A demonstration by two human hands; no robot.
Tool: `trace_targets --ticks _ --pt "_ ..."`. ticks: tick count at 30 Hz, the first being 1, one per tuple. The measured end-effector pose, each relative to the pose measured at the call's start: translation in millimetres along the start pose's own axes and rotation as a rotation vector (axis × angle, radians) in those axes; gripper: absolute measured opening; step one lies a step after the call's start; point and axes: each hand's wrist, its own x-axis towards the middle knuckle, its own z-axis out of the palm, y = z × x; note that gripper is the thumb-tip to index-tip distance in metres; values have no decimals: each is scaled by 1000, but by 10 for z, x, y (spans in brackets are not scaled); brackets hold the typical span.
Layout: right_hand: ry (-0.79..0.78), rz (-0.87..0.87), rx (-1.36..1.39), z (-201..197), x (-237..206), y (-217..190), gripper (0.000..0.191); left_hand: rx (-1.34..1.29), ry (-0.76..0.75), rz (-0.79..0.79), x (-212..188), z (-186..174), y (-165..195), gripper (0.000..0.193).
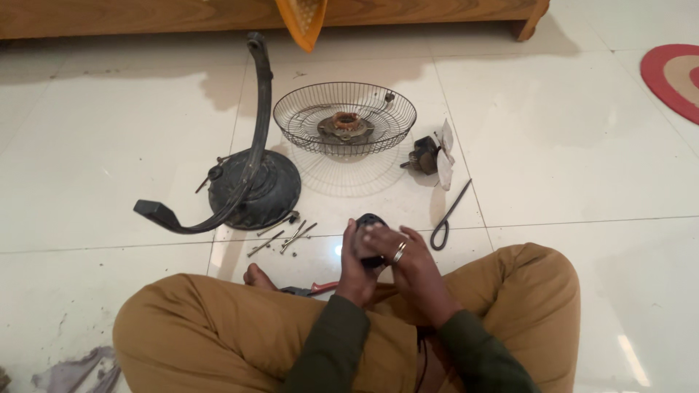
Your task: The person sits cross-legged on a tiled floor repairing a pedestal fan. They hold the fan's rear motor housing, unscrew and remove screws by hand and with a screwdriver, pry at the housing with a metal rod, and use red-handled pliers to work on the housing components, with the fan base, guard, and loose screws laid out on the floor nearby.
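Head cam: left hand (354,263) and right hand (405,256) both cup a small dark fan part (370,227) over the lap, close for inspection. Loose screws (285,238) sit within reach; wire guard (344,116) is parked farther out on the floor (568,145).

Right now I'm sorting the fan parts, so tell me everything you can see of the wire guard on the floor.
The wire guard is a round, bowl-shaped cage of thin metal wires, lying open side up on the white tile floor. A rusty, dark hub plate sits at its centre. It casts a webbed shadow toward the person. No hand touches it.
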Motion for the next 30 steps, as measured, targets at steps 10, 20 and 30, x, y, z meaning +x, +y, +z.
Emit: trace_targets --ticks 10,20,30 --pt "11 208 105 -10 -104 92 48 94 45 3 45 -8 -106 59" --pt "41 260 54 -108 68 -122 51 117 7 154 -26 -6 11 52" --pt "-245 528 -72 -100 150 -271 65 420 8 388 -264 181 224 55"
